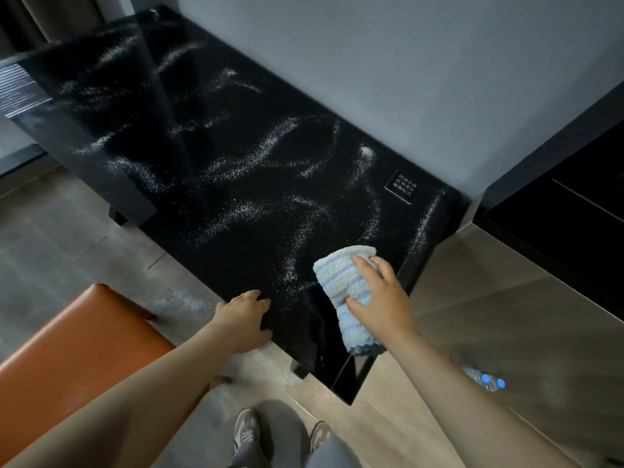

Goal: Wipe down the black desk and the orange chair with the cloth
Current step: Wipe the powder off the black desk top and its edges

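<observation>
The black desk (236, 251) runs from the near right to the far left, its glossy top streaked with white powder. A white and light-blue striped cloth (341, 282) lies folded on the desk's near right corner. My right hand (380, 298) lies on top of the cloth, fingers spread and pressing it down. My left hand (246, 319) rests on the desk's near edge with its fingers curled over that edge. The orange chair (77, 352) stands at the lower left, beside the desk, with only its seat showing.
A grey wall runs along the desk's far side. A dark cabinet (567, 211) stands to the right. A plastic bottle (486, 380) with a blue cap lies on the wooden floor at the right. White powder also dusts the floor by the chair. My shoes (248, 434) show below.
</observation>
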A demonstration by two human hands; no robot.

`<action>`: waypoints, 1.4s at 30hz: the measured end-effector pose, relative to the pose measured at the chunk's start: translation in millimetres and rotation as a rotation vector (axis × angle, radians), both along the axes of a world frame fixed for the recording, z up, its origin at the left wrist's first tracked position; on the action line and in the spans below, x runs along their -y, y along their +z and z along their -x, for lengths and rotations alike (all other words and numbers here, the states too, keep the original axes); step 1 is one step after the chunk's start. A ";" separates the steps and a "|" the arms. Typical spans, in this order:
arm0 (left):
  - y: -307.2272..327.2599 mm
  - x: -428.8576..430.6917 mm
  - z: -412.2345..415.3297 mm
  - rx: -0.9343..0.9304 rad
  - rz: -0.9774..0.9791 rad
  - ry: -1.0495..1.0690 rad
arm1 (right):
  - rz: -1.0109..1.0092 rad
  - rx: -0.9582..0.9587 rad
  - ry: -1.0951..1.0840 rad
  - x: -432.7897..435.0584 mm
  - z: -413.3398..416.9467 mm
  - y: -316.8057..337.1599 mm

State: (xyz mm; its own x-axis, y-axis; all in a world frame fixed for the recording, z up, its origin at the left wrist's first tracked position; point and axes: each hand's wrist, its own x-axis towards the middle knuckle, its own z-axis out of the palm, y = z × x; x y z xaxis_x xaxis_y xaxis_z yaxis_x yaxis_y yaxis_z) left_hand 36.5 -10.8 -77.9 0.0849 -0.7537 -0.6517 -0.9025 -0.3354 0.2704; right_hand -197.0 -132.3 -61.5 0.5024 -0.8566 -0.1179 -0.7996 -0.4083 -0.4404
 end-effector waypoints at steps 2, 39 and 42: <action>7.8 10.0 3.4 0.009 0.035 0.027 | 0.005 0.021 -0.014 10.5 5.1 4.4; -25.8 222.5 146.7 0.157 0.020 0.257 | 0.048 0.036 -0.111 316.3 100.2 -27.5; -26.0 223.0 146.5 0.159 0.019 0.261 | 0.053 0.026 -0.122 324.0 96.5 -34.1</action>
